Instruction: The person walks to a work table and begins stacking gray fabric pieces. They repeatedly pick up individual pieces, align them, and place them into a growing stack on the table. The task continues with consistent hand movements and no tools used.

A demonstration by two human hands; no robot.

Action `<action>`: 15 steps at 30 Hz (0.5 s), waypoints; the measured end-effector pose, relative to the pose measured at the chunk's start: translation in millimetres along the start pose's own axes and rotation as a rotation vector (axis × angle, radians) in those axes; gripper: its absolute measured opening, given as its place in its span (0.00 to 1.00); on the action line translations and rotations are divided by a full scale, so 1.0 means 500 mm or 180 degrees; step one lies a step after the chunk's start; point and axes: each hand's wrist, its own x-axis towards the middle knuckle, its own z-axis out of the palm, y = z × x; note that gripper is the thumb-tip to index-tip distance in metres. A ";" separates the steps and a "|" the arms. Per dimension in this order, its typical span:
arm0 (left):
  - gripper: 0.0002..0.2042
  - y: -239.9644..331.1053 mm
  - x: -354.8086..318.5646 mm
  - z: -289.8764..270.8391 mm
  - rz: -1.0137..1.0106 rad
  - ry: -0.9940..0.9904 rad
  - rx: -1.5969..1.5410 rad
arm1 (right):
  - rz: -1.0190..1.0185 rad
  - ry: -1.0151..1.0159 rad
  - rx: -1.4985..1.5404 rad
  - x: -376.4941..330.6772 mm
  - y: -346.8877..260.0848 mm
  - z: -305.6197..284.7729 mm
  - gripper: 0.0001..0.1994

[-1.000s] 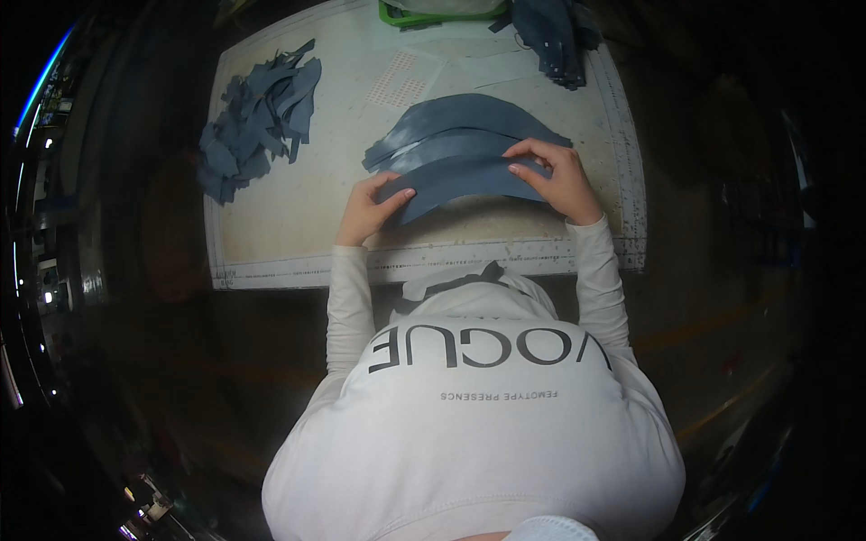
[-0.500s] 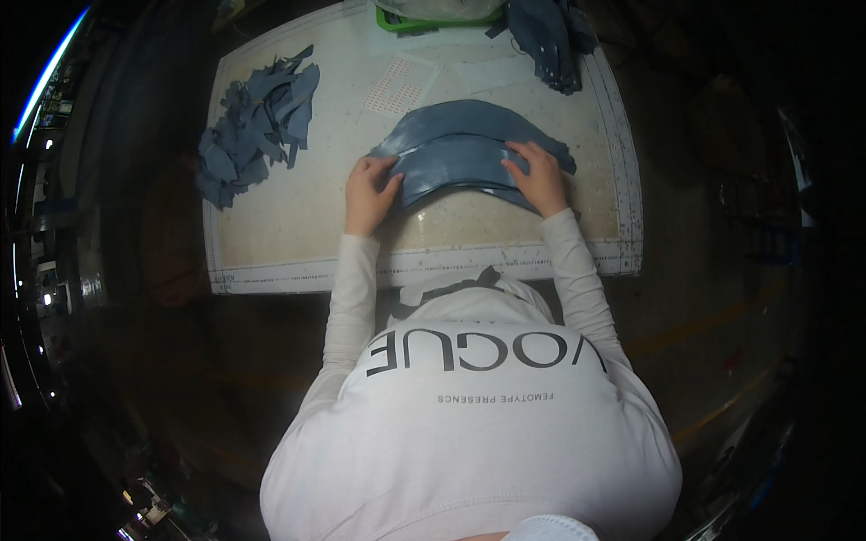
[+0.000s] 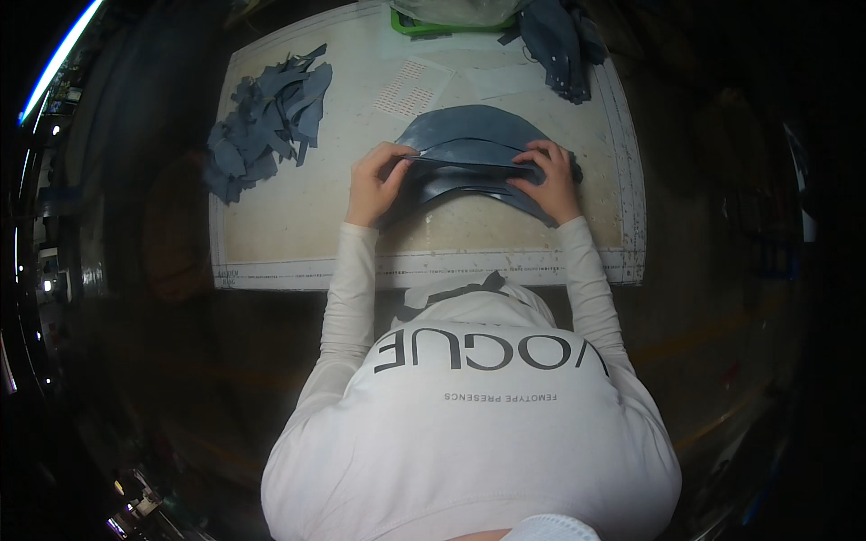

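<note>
Before me lies a stack of curved blue-grey pieces (image 3: 474, 122), smooth and leather-like, arched away from me. My left hand (image 3: 372, 185) is closed, thumb and fingers pinching the left end of the upper curved piece (image 3: 474, 160). At its right end, my right hand (image 3: 552, 183) pinches the same piece, the thumb on the near side. The near edge of that piece is raised a little, and a dark gap shows between it and the shiny pieces (image 3: 451, 182) underneath. How many layers each hand grips is hidden.
A heap of blue-grey scraps (image 3: 271, 122) sits at the left of the pale table (image 3: 298, 239). Farther off are a sheet with rows of red marks (image 3: 410, 87), a green tray (image 3: 424, 27) with clear plastic over it, and more dark blue-grey pieces (image 3: 555, 50) at the back right.
Both hands have closed further on the upper curved piece and its near edge has lifted and bent up, opening a gap over the pieces below. The whole view has shifted slightly.
</note>
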 end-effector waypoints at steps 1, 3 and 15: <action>0.05 0.001 0.012 -0.008 -0.0322 -0.0081 -0.0137 | -0.0006 -0.0067 0.0215 0.004 0.008 -0.003 0.14; 0.05 -0.007 0.037 -0.025 -0.0923 -0.0229 -0.0383 | 0.0128 -0.0260 0.0519 0.021 0.028 -0.010 0.12; 0.13 -0.180 0.052 0.047 -0.1745 -0.0367 0.0418 | 0.1373 -0.0258 0.0318 0.089 0.116 0.046 0.13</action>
